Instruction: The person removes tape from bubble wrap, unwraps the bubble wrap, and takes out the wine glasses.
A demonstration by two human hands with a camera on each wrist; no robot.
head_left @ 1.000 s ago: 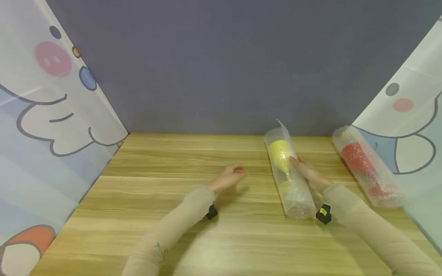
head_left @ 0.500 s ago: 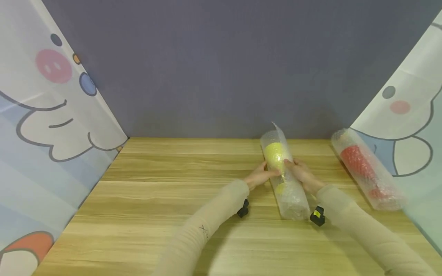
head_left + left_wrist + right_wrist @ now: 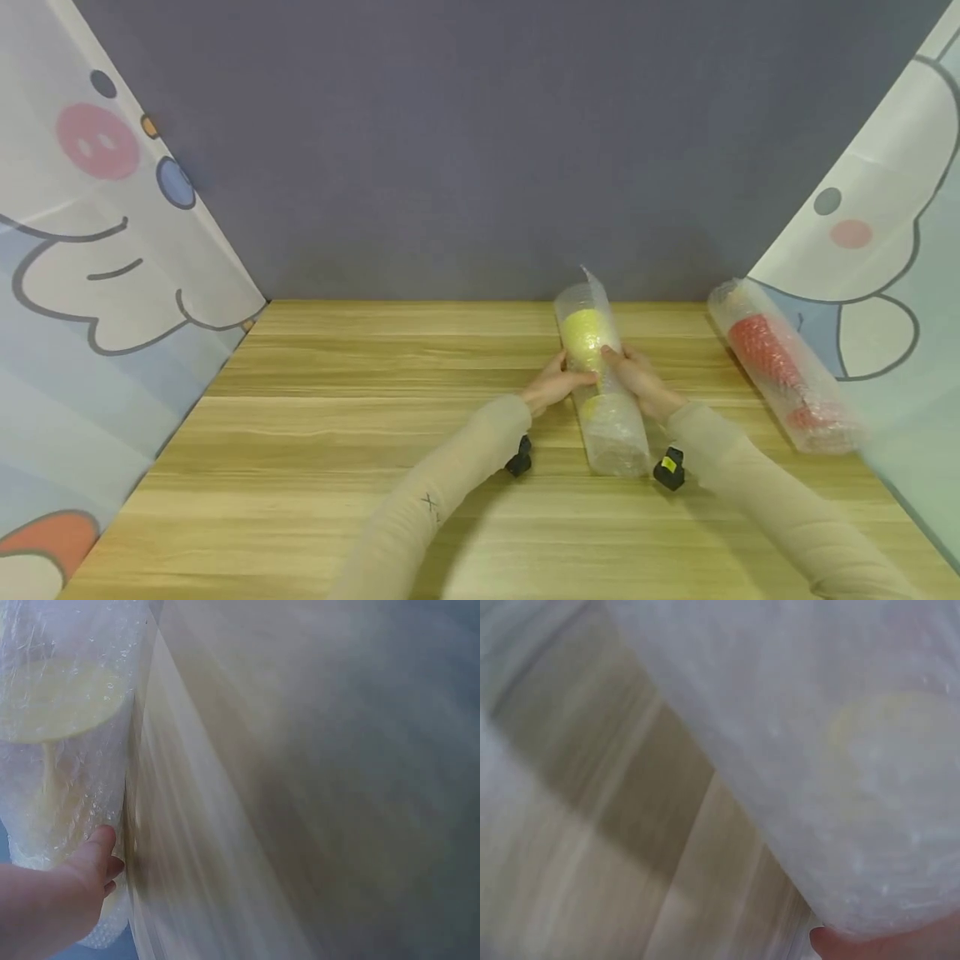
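Note:
A yellow goblet (image 3: 582,332) lies inside a roll of bubble wrap (image 3: 615,437) on the wooden table, one loose wrap edge sticking up at the far end. My left hand (image 3: 553,387) grips the roll from its left side, thumb across the top near the goblet's stem. From the right, my right hand (image 3: 642,387) holds the same roll, its thumb on top. In the left wrist view the goblet's round foot (image 3: 64,701) and thin stem show through the wrap. The right wrist view catches only part of my right hand (image 3: 892,946) at the roll's edge.
A second bubble-wrapped roll with a red goblet-like thing (image 3: 765,350) inside lies at the table's right side. A dark grey panel (image 3: 480,167) stands behind the wooden tabletop (image 3: 337,400). Cartoon-printed sheets (image 3: 150,300) flank it on both sides.
My left hand has moved right from the bare table to the yellow goblet's roll and taken hold of it. My right hand has kept its place on the roll.

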